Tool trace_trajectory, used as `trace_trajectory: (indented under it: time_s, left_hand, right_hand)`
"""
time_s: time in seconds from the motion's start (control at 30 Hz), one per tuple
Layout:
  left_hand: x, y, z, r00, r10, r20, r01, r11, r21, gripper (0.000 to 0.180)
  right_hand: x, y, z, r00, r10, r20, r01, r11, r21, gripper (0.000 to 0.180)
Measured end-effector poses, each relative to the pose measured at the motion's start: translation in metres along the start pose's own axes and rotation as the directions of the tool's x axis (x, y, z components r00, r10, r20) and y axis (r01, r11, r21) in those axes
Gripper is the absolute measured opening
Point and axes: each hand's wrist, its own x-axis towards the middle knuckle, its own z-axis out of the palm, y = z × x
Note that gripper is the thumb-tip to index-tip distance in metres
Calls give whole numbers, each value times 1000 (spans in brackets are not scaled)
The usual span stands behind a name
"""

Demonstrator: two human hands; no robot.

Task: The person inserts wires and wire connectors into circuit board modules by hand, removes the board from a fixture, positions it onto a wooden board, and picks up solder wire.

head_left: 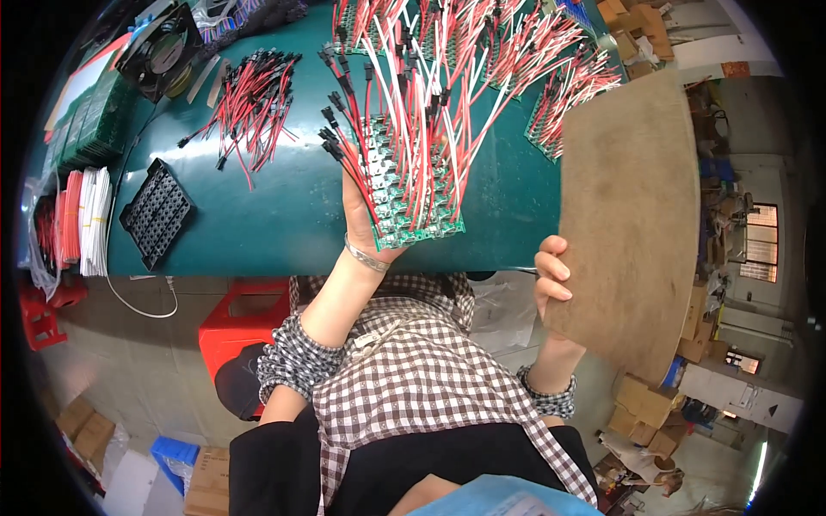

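My left hand [366,219] holds up a green circuit board panel [411,199] over the dark green table [284,215]. Many red and white wires with black connectors stick out of the panel. A thin bracelet sits on that wrist. My right hand [551,279] grips the lower left edge of a large brown board [632,215], which stands tilted at the table's right end. More wired green panels [551,112] lie on the table behind.
A loose bundle of red and black wires [254,103] lies at the table's left. A black tray [157,212], a black fan [162,50], white and red wire bundles [82,219], red stools [241,322] and cardboard boxes [645,413] are around.
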Motion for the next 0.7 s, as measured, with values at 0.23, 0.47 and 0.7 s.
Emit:
trace_trajectory:
  time_s: [0.23,0.47,0.7]
  left_hand:
    - [1,-3,-2,997,-60,46,60,998,0,88]
    - [-2,-7,5,998,-27,57,30,998,-53,88]
    - [1,-4,0,985,-121,121,136,982,-128,91]
  right_hand:
    - [23,21,-24,960,216,-178,-136,915,381,50]
    - [48,38,-4,949,301,-93,-270,929,255,59]
    - [51,40,-6,952,290,-99,-273,949,158,65]
